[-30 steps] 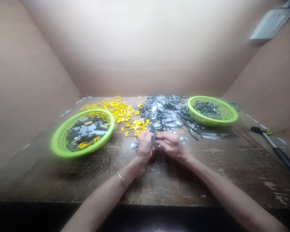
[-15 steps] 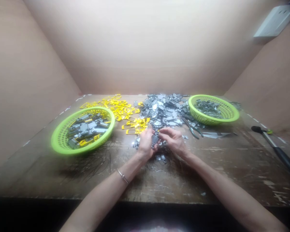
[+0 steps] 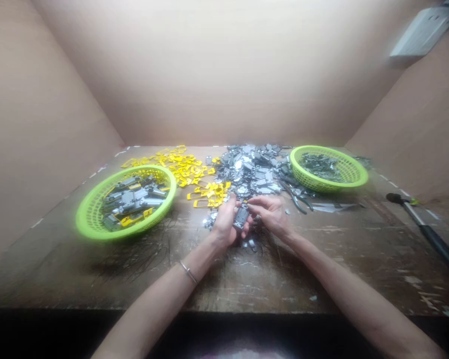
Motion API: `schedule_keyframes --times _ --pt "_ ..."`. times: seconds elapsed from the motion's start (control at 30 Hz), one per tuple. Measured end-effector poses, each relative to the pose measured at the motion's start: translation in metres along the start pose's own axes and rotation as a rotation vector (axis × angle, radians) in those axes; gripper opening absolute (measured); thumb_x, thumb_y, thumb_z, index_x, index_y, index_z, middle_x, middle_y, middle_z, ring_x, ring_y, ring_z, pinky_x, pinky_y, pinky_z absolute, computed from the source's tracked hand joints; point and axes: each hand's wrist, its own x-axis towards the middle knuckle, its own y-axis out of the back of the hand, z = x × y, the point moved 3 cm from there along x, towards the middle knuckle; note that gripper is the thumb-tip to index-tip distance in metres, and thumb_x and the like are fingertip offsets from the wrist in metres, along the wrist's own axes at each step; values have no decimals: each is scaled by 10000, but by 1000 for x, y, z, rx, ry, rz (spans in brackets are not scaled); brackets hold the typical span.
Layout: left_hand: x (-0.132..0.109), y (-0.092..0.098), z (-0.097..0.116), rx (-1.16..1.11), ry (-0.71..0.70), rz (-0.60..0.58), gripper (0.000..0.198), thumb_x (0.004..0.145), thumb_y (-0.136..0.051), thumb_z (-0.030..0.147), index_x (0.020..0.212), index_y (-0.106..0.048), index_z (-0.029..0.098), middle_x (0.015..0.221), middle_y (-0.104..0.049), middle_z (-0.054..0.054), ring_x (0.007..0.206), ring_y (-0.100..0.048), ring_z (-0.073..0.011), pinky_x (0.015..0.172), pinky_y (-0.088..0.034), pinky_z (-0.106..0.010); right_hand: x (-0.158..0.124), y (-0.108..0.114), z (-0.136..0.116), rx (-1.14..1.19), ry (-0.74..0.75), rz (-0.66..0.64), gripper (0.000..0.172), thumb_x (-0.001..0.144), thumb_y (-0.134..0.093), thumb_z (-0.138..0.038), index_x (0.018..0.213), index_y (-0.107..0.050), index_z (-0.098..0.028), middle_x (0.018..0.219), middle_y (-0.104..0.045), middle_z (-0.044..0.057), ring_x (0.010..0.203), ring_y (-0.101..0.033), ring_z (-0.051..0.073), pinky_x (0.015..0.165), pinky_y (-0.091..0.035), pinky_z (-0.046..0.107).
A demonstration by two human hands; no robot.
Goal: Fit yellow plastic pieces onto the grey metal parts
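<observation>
A flat grey plastic piece [image 3: 241, 218], with a bit of yellow at its top end, lies in the fingers of my left hand [image 3: 226, 219]. My left thumb presses along its left side, and fingertips curl round under its right edge. My right hand [image 3: 271, 214] is at the upper right of the piece, thumb and forefinger pinched at its top end; whether a small part sits between them is too small to make out. Beyond the hands are a heap of grey plastic parts [image 3: 250, 169] and a spread of yellow frames [image 3: 213, 193].
A green basket [image 3: 86, 222] at the left holds grey and yellow pieces. Another green basket [image 3: 329, 187] at the right holds small grey parts. Pliers [image 3: 301, 202] lie before it. A black-handled tool [image 3: 439, 247] lies at the far right of the worn wooden table [image 3: 142, 279].
The grey piece has tilted so that more of its face shows, lower between my hands. My right fingers stay near its top end. The whole view has shifted slightly.
</observation>
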Motion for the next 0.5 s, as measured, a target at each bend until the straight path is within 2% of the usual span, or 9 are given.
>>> schedule_keyframes --times 0.1,0.2,0.27,0.37,0.43,0.5 --pt "0 -1 0 -20 27 -104 383 721 -329 498 828 -422 142 530 -528 -28 372 -473 -124 296 -358 -234 1 3 -2 -24 5 35 166 652 -523 -251 719 -608 -125 616 -584 14 525 -510 95 507 -411 211" --pt "0 -2 1 -36 17 -176 261 733 -402 364 828 -439 125 569 -532 -40 426 -499 -134 342 -404 -266 5 8 -5 -45 -18 23 178 654 -524 -264 721 -609 -124 600 -584 14 507 -506 90 490 -410 204" --pt "0 0 3 -48 -19 -161 187 723 -440 269 843 -437 126 591 -533 -41 456 -510 -135 378 -427 -281 11 20 -7 -57 -24 43 208 658 -519 -279 767 -606 -125 635 -599 26 527 -523 97 504 -422 210" --pt "1 5 11 -76 -115 -83 202 711 -460 199 902 -409 156 626 -538 -30 505 -530 -136 450 -461 -322 23 54 -3 -90 -29 231 274 666 -500 -301 845 -585 -112 686 -616 52 559 -548 118 512 -437 229" --pt "3 8 16 -98 -162 -50 213 716 -457 205 917 -403 165 638 -539 -27 539 -541 -143 505 -473 -368 30 77 6 -229 -48 359 261 638 -521 -298 794 -598 -103 654 -617 55 542 -547 127 506 -430 235" --pt "5 10 19 -127 -178 -28 190 729 -441 232 902 -413 159 648 -541 -33 572 -550 -152 555 -472 -404 34 90 15 -420 -48 393 222 612 -539 -291 730 -620 -121 634 -624 47 556 -553 140 521 -419 237"
